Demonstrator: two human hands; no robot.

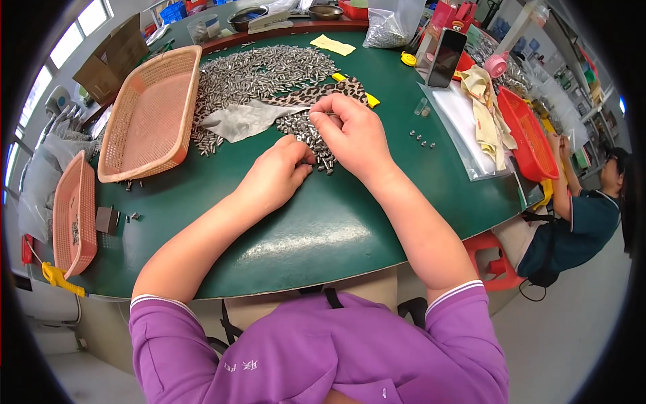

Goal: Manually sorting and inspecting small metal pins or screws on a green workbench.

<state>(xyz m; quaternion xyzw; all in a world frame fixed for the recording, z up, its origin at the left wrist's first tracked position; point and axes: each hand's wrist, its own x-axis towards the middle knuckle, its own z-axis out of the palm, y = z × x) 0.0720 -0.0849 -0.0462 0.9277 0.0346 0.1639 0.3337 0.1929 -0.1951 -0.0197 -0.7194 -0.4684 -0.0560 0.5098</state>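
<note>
A small heap of shiny metal parts (308, 132) lies on the green table, between and just beyond my hands. My left hand (279, 170) rests at its near left side, fingers curled and closed; what they hold, if anything, is hidden. Over the heap's right side is my right hand (355, 135), thumb and forefinger pinched together. Whatever is in that pinch is too small to make out. A grey cloth (245, 120) lies crumpled at the far left of the heap, one corner reaching toward my right fingertips. Behind it a leopard-print cloth (336, 90) is spread out.
A larger pile of metal parts (262, 71) covers the far table. Pink baskets (180, 145) stand at left beside a small dark block (106, 219). At right are a phone (447, 59), several loose parts (422, 140), a red tray (526, 135) and a seated co-worker (572, 219).
</note>
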